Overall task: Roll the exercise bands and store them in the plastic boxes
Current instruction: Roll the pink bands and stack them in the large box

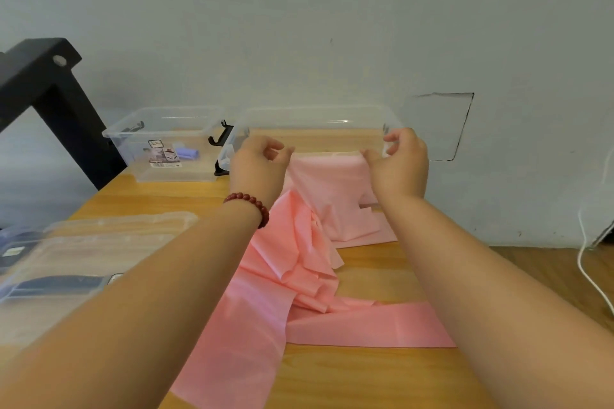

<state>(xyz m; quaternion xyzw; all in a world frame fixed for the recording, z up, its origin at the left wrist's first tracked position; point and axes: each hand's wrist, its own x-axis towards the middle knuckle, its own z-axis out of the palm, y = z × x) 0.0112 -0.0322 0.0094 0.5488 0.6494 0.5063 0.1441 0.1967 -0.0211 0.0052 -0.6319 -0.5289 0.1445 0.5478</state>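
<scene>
Nearest on wooden table (365, 375): pink exercise band (265, 292), laid flat at the near edge, crumpled mid-length. Near left: clear lids (99, 242), stacked. Far end of band: the raised edge is pinched between thumb and fingers of right hand (398, 166); left hand (259, 166), beaded bracelet (252, 202) worn, is curled at the opposite corner, its hold on the band cannot be told. Just beyond the hands: clear plastic box (315, 116), open-topped. Far left: second clear box (133, 129), purple roll (187, 153) kept inside
</scene>
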